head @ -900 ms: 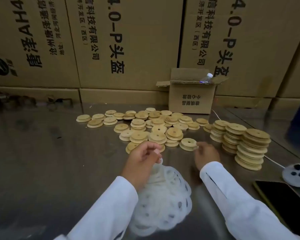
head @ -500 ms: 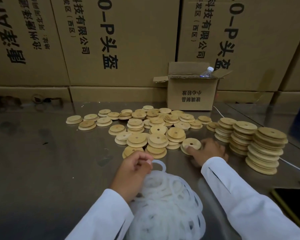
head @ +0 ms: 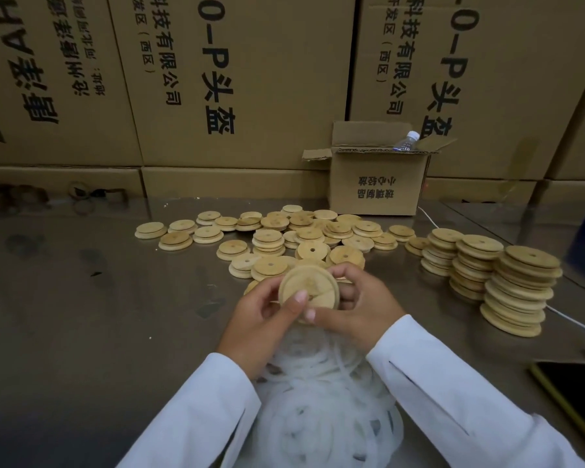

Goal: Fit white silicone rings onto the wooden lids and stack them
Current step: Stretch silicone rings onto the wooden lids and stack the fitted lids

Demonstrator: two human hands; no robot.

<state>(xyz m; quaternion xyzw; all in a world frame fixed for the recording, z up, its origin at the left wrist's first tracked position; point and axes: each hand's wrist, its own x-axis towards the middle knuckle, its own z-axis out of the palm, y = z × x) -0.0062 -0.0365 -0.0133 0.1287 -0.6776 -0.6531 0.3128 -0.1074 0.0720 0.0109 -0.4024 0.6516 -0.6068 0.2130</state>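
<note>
Both hands hold one round wooden lid (head: 313, 286) tilted up above the metal table (head: 81, 315). My left hand (head: 260, 315) grips its left edge with the thumb on the face. My right hand (head: 358, 309) grips its right side from behind. A thin white ring seems to lie round the lid's rim, blurred. A heap of white silicone rings (head: 321, 410) lies between my sleeves. Loose wooden lids (head: 301, 236) are scattered beyond the hands. Three stacks of lids (head: 517, 292) stand at the right.
A small open cardboard box (head: 379, 184) with a plastic bottle (head: 406, 142) in it stands at the back. Large printed cartons (head: 233, 79) wall off the far side. A dark phone (head: 574, 396) lies at the right edge, and a white cable (head: 429, 217) runs behind the stacks.
My right hand picked a lid from the pile and brought it toward me. My left hand rose from the ring heap with a ring, and both hands now meet on the lid.
</note>
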